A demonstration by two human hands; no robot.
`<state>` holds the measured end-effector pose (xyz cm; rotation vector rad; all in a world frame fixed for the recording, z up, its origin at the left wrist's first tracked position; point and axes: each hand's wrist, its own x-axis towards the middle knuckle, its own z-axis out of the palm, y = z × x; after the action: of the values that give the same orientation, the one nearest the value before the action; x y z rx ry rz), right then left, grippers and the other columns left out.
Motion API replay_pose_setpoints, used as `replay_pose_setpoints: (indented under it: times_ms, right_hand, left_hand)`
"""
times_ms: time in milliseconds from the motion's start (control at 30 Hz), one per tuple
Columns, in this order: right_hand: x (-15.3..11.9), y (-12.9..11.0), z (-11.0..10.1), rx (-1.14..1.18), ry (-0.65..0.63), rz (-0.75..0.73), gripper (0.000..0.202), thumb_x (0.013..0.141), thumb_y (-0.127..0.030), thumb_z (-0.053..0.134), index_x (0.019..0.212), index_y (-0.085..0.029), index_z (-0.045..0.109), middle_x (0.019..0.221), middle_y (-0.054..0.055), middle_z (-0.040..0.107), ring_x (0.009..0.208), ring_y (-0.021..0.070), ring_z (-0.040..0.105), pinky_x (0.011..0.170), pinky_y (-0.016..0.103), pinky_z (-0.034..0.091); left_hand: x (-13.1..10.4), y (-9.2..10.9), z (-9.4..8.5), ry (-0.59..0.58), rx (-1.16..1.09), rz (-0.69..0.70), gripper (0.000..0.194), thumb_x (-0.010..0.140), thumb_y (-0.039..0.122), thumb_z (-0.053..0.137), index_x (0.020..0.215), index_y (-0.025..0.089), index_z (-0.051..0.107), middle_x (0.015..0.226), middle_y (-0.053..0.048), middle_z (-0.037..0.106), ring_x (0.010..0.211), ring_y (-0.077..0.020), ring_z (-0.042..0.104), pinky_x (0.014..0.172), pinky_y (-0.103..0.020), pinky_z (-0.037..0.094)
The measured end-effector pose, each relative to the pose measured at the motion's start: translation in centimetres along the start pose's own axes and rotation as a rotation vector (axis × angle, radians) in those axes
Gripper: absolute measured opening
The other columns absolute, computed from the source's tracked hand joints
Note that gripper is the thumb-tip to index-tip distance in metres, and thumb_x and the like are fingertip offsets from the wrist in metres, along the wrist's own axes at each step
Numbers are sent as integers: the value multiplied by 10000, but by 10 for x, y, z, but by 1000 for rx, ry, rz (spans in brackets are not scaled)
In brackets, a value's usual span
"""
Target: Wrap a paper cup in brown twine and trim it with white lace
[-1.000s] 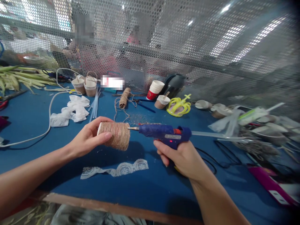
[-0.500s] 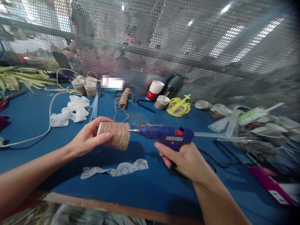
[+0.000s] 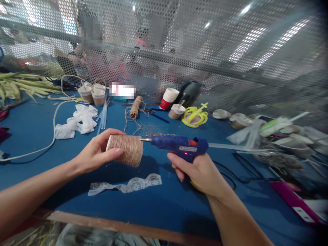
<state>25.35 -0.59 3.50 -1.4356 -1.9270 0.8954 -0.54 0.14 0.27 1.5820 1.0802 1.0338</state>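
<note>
My left hand [image 3: 99,152] grips a twine-wrapped cup [image 3: 128,148] lying on its side in the air, thumb along the near side and fingers partly hidden behind and inside it. A blue glue gun [image 3: 176,145] is held by its handle in my right hand [image 3: 193,169]. Its metal tip meets, or nearly meets, the cup's right end at the upper edge; I cannot tell if they touch. A clear glue stick [image 3: 225,146] juts from the gun's back. Below the cup, a strip of white lace [image 3: 135,184] lies flat on the blue table [image 3: 164,212].
Behind stand a twine roll [image 3: 135,107], paper cups [image 3: 169,98], small twine-handled baskets [image 3: 98,95] and a yellow crown-shaped piece [image 3: 194,116]. Bunched lace [image 3: 80,121] and glue sticks [image 3: 104,116] lie left. A magenta power strip [image 3: 294,201] and cables are at right. Mesh [image 3: 159,51] rises behind.
The glue gun has shifted slightly left, and its tip has moved up a little along the cup's end. My left hand has turned the cup slightly.
</note>
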Motion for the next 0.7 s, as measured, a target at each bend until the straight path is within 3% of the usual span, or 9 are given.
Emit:
replay_pose_setpoints:
  times_ms: [233, 467, 700]
  right_hand:
    - [-2, 0, 1, -14, -28, -17, 440, 812, -452, 516, 453, -200, 475, 363, -19, 490, 373, 93, 474, 437, 224, 440]
    - [-6, -2, 3, 22, -22, 27, 400, 799, -428, 541, 481, -192, 485, 380, -28, 481, 381, 90, 464, 455, 229, 435]
    - [-8, -7, 4, 5, -52, 34, 401, 801, -399, 539, 463, -203, 449, 393, -32, 482, 391, 91, 474, 475, 226, 443]
  left_hand:
    - [3, 0, 0, -31, -119, -90, 417, 709, 462, 596, 1009, 183, 518, 881, -38, 604, 720, -165, 551, 566, -225, 444]
    - [3, -6, 1, -13, -175, -135, 398, 749, 487, 566, 1007, 187, 526, 736, 17, 543, 566, -98, 458, 482, -198, 344]
    - [4, -7, 1, 6, -236, -174, 390, 755, 494, 560, 978, 176, 528, 675, 37, 491, 535, -82, 422, 466, -188, 317]
